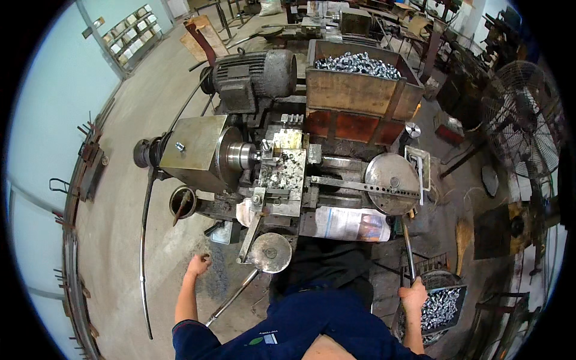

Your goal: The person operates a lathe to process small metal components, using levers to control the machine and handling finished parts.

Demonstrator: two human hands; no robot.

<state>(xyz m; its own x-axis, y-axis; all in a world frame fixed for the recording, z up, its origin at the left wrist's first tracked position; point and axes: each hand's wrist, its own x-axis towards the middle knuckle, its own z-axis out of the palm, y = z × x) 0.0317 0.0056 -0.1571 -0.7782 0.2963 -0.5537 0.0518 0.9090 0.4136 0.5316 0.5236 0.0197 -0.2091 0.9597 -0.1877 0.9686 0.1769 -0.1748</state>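
My right hand (413, 294) is wrapped round a metal lever (409, 249) that runs up toward the large round disc (384, 174) at the right end of a small lathe. Left of the machine, my left hand (201, 264) hangs over the floor with its fingers curled; what they hold, if anything, is too small to make out. The lathe's spindle (240, 156) faces a tool slide (288, 174) strewn with metal chips. In front of the slide sits a smaller disc (273, 252) with a bar handle (233, 296), which neither hand touches.
Behind the lathe stand a motor (258, 72) and a wooden crate (354, 96) of shiny metal parts. A tray (460, 300) of similar parts lies beside my right hand. Nearby are a pot (176, 207) with a brush, a newspaper (336, 223), a broom (463, 240) and a fan (519, 117).
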